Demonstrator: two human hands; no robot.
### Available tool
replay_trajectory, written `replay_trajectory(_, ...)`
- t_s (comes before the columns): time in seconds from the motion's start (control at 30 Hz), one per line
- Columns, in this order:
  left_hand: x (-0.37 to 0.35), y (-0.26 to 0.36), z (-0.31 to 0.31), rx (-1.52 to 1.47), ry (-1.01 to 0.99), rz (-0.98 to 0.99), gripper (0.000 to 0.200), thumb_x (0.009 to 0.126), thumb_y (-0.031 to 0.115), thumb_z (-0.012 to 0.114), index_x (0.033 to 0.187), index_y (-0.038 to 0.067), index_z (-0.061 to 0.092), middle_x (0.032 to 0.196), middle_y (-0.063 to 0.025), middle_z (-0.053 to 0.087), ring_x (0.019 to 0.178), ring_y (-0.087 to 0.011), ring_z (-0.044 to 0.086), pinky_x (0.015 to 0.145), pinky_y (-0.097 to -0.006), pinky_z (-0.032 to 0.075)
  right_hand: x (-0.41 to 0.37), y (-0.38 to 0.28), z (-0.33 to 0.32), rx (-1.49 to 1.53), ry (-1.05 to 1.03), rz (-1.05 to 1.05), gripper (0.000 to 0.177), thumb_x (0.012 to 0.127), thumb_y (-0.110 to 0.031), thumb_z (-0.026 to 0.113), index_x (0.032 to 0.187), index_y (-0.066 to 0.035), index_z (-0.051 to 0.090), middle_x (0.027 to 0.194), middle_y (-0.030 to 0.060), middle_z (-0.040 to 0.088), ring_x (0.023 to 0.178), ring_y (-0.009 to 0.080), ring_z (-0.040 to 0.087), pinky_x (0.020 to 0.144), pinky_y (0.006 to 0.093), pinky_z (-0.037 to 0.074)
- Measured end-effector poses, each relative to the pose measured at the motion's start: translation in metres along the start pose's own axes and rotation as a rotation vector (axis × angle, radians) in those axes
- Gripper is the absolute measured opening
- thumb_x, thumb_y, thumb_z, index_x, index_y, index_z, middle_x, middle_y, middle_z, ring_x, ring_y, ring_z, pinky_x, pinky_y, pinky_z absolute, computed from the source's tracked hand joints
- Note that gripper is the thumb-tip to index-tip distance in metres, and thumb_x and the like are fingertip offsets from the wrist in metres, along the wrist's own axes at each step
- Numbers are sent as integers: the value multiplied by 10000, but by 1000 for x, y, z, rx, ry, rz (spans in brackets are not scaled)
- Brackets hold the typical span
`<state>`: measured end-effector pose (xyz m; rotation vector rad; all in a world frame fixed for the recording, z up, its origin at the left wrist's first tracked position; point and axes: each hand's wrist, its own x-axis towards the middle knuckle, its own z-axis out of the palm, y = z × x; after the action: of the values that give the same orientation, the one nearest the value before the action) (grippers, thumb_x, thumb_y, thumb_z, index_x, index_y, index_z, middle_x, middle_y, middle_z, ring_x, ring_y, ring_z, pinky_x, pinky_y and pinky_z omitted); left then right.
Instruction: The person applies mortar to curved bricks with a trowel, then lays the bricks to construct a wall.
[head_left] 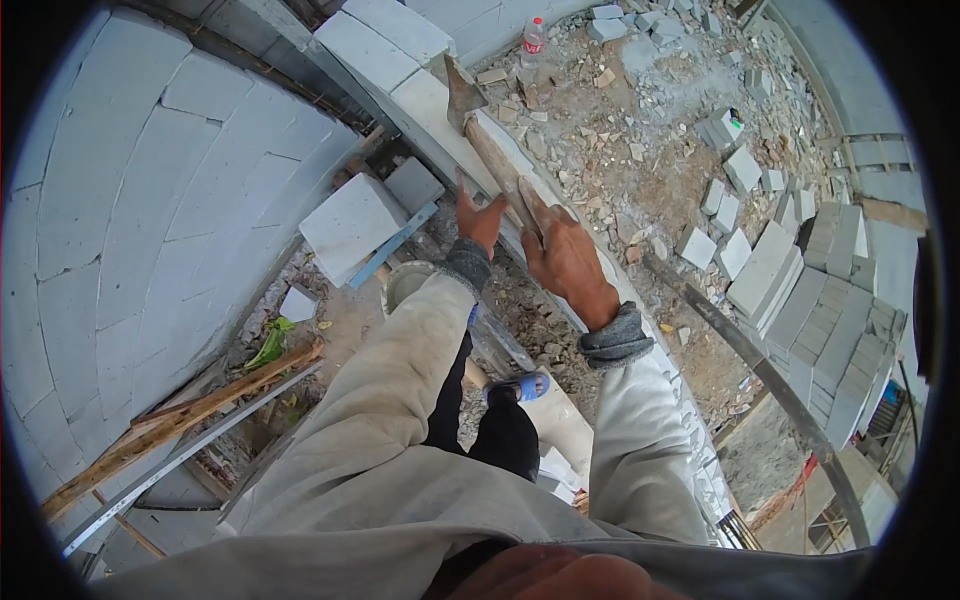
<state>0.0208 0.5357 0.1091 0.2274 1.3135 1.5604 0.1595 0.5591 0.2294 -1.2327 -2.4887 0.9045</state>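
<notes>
My right hand (572,262) is closed around the near end of a long, dusty grey-brown tool (497,165). Its far end flares into a dark, blade-like shape; the exact kind of tool I cannot tell. The tool lies along the top of a narrow block wall (432,112). Just left of it, my left hand (480,222) is at the wall's edge, thumb and forefinger apart, with nothing between them. Dark knitted cuffs show at both wrists.
White blocks (350,225) stand left of my hands beside a blue-grey strip (392,245). Rubble and a red-capped bottle (533,38) lie beyond the wall. Stacked blocks (835,300) and a long bar (765,370) are right. Timber (190,425) leans lower left; my sandalled foot (530,387) is below.
</notes>
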Motion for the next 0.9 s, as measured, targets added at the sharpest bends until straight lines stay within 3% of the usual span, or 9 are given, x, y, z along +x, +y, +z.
replay_trajectory(0.13, 10, -24, -20, 60, -13, 11, 994, 811, 27, 675, 1549, 52, 10, 1494, -224, 312, 1334, -292, 373, 1090, -383, 347, -115, 4, 11, 205, 216, 6, 714, 796, -110, 648, 1454, -78, 373, 1023, 269, 610, 810, 443, 640, 720, 470, 540)
replay_trajectory(0.23, -11, -17, -27, 207, 50, -198, 1030, 849, 332, 706, 1557, 118, -12, 1543, -223, 240, 1383, -338, 325, 1109, -509, 276, -234, 16, 36, 368, 75, 356, 652, 742, -130, 664, 1357, -56, 460, 1045, 263, 628, 855, 444, 646, 754, 448, 536)
replay_trajectory(0.3, -46, -26, -27, 281, 43, -200, 982, 865, 639, 552, 1556, 173, 33, 1558, -209, 226, 1356, -422, 355, 1080, -609, 225, -314, 14, 54, 459, 55, 498, 538, 717, -165, 675, 1218, -33, 527, 945, 258, 642, 828, 444, 642, 738, 466, 520)
replay_trajectory(0.4, -111, -95, -73, 509, -34, -330, 808, 912, 604, 508, 1484, 72, 299, 1437, -217, 448, 1321, -351, 444, 1091, -553, 253, -431, 14, 78, 591, -92, 736, 512, 718, -186, 683, 1179, -18, 534, 858, 248, 643, 796, 441, 639, 712, 475, 512)
replay_trajectory(0.47, -164, -147, -110, 800, -96, -485, 576, 898, 415, 651, 1271, -13, 559, 1202, -166, 642, 1114, -278, 612, 984, -416, 396, -497, 8, 95, 737, -43, 840, 513, 744, -184, 700, 1191, -10, 520, 774, 212, 640, 712, 370, 660, 661, 448, 520)
replay_trajectory(0.5, -185, -174, -131, 827, -127, -551, 477, 874, 259, 702, 1241, -21, 581, 1109, -115, 674, 954, -206, 659, 821, -306, 466, -523, 9, 104, 889, -54, 1013, 506, 756, -175, 706, 1194, -6, 516, 770, 194, 644, 684, 328, 663, 641, 429, 525)
replay_trajectory(0.67, -264, -248, -168, 1347, -678, -543, 538, 807, 79, 730, 1273, -85, 516, 1165, -222, 624, 1052, -234, 627, 862, -312, 533, -639, 57, 211, 1450, 471, 1599, 403, 763, -155, 723, 1048, 93, 581, 785, 152, 670, 590, 255, 654, 537, 390, 523)
replay_trajectory(0.73, -289, -265, -143, 1348, -762, -788, 580, 801, 49, 721, 1307, -97, 477, 1204, -235, 600, 1065, -244, 619, 893, -322, 527, -684, 111, 282, 1317, 621, 1777, 393, 739, -191, 735, 963, 113, 624, 808, 170, 678, 608, 264, 661, 557, 393, 537)
replay_trajectory(0.9, -282, -340, -126, 1627, -1038, -770, 542, 836, 86, 706, 1305, -76, 488, 1175, -209, 619, 1048, -235, 626, 895, -324, 522, -765, 252, 418, 962, 803, 2001, 539, 741, -312, 714, 1017, 137, 601, 1010, 294, 669, 874, 388, 687, 790, 423, 544)
